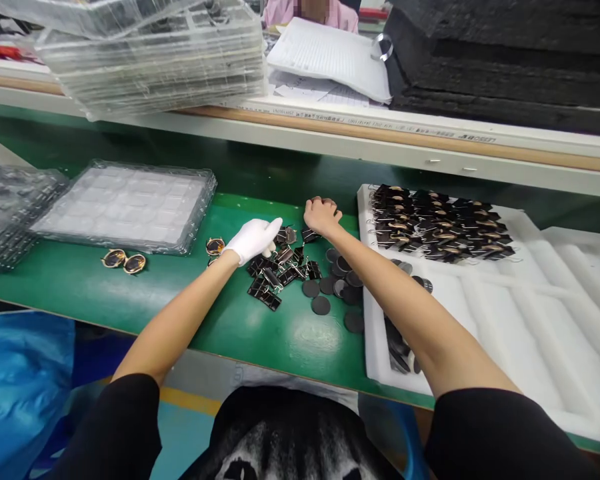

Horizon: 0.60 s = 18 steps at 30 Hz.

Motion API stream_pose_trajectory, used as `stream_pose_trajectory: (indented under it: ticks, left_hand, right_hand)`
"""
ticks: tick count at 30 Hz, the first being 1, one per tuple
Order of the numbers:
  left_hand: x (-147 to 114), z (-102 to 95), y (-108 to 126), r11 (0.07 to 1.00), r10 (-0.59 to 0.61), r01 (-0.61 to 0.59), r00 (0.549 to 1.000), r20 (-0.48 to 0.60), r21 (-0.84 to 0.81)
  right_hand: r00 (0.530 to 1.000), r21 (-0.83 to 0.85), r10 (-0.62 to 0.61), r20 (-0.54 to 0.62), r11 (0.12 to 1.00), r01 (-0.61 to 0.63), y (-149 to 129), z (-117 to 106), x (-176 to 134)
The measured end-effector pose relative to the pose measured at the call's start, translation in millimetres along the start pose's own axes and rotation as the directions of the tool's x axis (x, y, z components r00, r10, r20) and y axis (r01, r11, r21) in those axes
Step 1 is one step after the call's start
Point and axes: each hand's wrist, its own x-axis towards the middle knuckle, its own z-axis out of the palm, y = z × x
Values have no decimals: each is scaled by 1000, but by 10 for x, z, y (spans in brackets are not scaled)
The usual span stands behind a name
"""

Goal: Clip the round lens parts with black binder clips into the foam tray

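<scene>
The clips [271, 301] are black and the tabletop [280, 340] green.

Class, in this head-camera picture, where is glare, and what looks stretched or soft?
Head view: pale glare on the green bench, nearer the wearer than the black clips; head view: black sleeves look stretched towards the lower corners, probably wide-lens distortion; head view: shelf lettering soft, hard to read.

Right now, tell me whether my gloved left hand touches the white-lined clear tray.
Apart: the head view shows a plain strip of green tabletop between the left hand and the clear tray.
</scene>
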Motion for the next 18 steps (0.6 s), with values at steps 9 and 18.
stream_pose_trajectory:
  ticks: [9, 18]
  left_hand:
    - [145, 59, 150, 991, -60, 43, 989, 135, 126]
    - [211, 152, 311, 981, -69, 33, 980, 187, 191]
  right_hand:
    - [999, -2, 31, -33, 1000, -31, 214, 88, 79]
    - [998, -65, -5, -55, 998, 2, 353, 181, 165]
